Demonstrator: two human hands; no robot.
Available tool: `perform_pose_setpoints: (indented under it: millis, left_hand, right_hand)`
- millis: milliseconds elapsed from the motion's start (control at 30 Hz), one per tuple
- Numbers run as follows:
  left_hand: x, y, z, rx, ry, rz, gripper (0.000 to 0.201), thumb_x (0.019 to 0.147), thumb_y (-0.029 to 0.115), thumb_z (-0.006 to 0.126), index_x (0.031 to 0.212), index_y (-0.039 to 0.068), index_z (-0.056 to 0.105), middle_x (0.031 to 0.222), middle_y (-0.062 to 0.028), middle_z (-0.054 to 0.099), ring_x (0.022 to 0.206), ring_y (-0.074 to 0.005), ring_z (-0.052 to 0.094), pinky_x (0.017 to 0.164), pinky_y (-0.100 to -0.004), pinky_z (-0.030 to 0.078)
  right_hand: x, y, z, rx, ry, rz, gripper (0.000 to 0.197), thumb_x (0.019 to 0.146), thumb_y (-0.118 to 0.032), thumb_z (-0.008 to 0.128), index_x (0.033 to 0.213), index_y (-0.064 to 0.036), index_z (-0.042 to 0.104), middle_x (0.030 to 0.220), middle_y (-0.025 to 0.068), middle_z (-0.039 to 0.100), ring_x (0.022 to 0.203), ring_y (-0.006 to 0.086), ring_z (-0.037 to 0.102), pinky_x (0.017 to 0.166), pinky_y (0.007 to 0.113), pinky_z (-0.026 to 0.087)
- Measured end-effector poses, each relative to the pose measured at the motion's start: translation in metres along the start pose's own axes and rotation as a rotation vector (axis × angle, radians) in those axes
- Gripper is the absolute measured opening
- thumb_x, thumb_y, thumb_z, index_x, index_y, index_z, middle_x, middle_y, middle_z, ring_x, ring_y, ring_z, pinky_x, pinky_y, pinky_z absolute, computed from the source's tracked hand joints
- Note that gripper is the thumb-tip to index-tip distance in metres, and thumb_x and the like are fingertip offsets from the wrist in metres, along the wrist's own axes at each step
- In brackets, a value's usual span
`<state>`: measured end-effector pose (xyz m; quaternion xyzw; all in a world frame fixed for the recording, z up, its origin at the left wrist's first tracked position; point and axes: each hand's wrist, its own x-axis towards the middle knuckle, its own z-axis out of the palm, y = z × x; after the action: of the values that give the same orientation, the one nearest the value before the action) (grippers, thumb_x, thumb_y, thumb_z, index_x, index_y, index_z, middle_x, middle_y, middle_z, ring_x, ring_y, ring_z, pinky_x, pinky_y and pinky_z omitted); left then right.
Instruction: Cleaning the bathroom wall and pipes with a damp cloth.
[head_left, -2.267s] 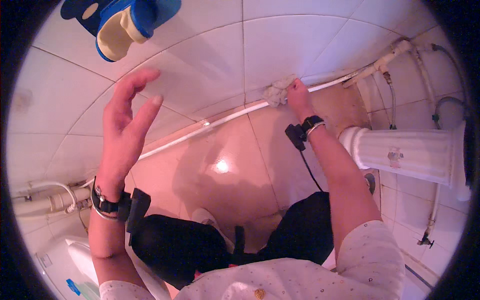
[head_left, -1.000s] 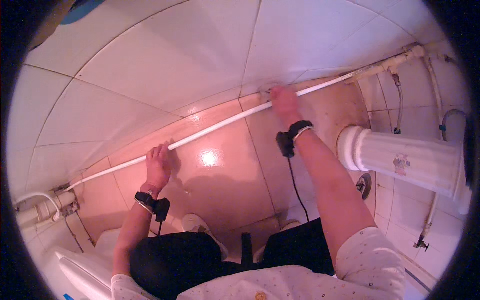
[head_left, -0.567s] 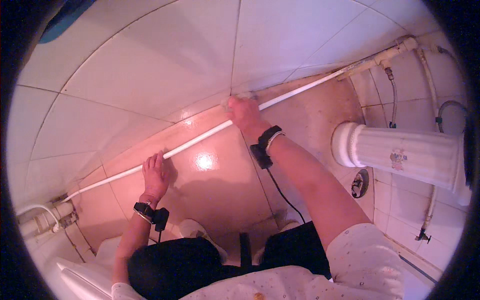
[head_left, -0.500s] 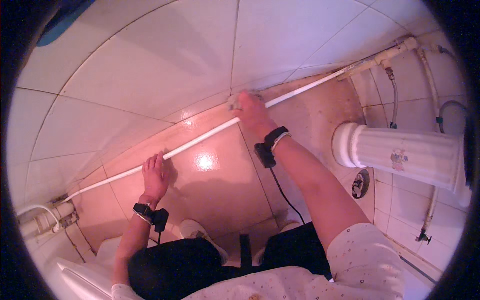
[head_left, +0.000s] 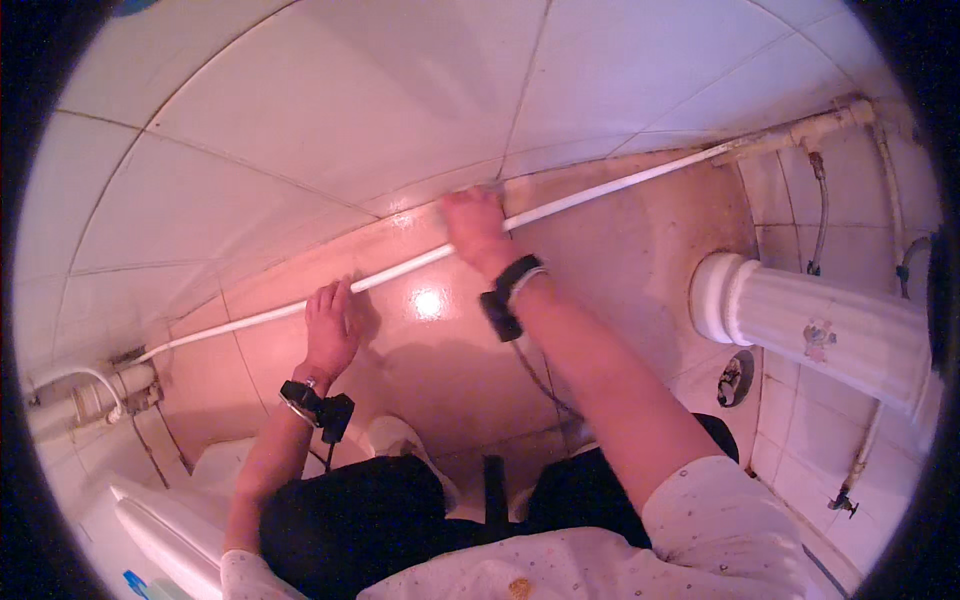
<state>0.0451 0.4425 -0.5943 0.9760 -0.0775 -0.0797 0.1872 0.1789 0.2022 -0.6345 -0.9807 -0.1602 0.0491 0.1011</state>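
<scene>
From where I stand, the wall rises beyond the pipe in broad, glossy, pale tiles, and the floor, warm-toned and slick, spreads on the pipe's near side. The white pipe, slim, round and smooth, runs just out from the wall's foot; being so slender it probably flexes, so light, even pressure should serve better than a hard push. Near the pipe's right end is a fluted column with a ringed base. The right hand crosses the pipe into the strip before the wall, fingers bunched and blurred; I cannot tell what they hold. Low knuckles would suit that narrow strip. Farther left, the left hand lays its fingers close together over the pipe; whether they grip, I cannot tell. The round drain lies on the pipe's near side.
</scene>
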Motion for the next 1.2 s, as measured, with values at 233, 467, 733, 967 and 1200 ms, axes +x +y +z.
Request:
perform_pose_setpoints:
  millis: [233,467,733,967,1200]
  left_hand:
    - [-0.003,-0.005,-0.002,-0.007,-0.021,0.038,0.066,0.065,0.003,0.057,0.128,0.004,0.036,0.121,-0.0176,0.043,0.114,-0.0348,0.036,0.1,-0.0443,0.025]
    - [-0.009,-0.001,-0.01,-0.016,-0.031,0.043,0.069,0.063,0.0,0.058,0.128,0.007,0.037,0.12,-0.0172,0.042,0.112,-0.0353,0.038,0.099,-0.0433,0.028]
    - [0.0,0.002,-0.004,-0.02,-0.049,0.026,0.073,0.062,0.002,0.06,0.129,0.006,0.033,0.117,-0.0172,0.042,0.111,-0.0358,0.037,0.099,-0.0435,0.027]
    - [-0.005,0.003,-0.005,0.071,-0.094,-0.101,0.073,0.062,0.005,0.062,0.129,0.005,0.032,0.12,-0.0177,0.04,0.114,-0.0363,0.034,0.101,-0.044,0.025]
    - [-0.012,-0.002,-0.011,0.081,-0.05,-0.022,0.078,0.059,0.001,0.064,0.13,0.007,0.031,0.121,-0.0175,0.039,0.114,-0.0363,0.036,0.1,-0.0439,0.028]
  right_hand:
    - [0.002,0.002,-0.03,0.059,-0.046,-0.254,0.019,0.081,-0.015,0.045,0.089,-0.0105,0.062,0.089,0.0074,0.064,0.085,0.0272,0.062,0.071,0.045,0.045]
    - [-0.001,0.155,-0.025,-0.146,0.05,-0.161,0.017,0.08,-0.012,0.047,0.088,-0.0102,0.061,0.084,0.0105,0.063,0.078,0.0271,0.062,0.065,0.043,0.049]
    - [-0.028,0.251,-0.067,-0.255,0.138,0.071,0.023,0.073,-0.003,0.047,0.091,-0.0073,0.06,0.086,0.0133,0.06,0.097,0.0294,0.051,0.079,0.045,0.042]
    - [-0.01,0.12,-0.019,0.035,0.061,-0.155,0.014,0.07,-0.012,0.05,0.076,-0.0084,0.062,0.079,0.01,0.061,0.083,0.0295,0.055,0.076,0.042,0.044]
    - [-0.006,0.203,-0.009,0.408,0.184,-0.152,0.014,0.074,-0.014,0.051,0.077,-0.0069,0.062,0.084,0.0141,0.06,0.082,0.03,0.057,0.073,0.04,0.046]
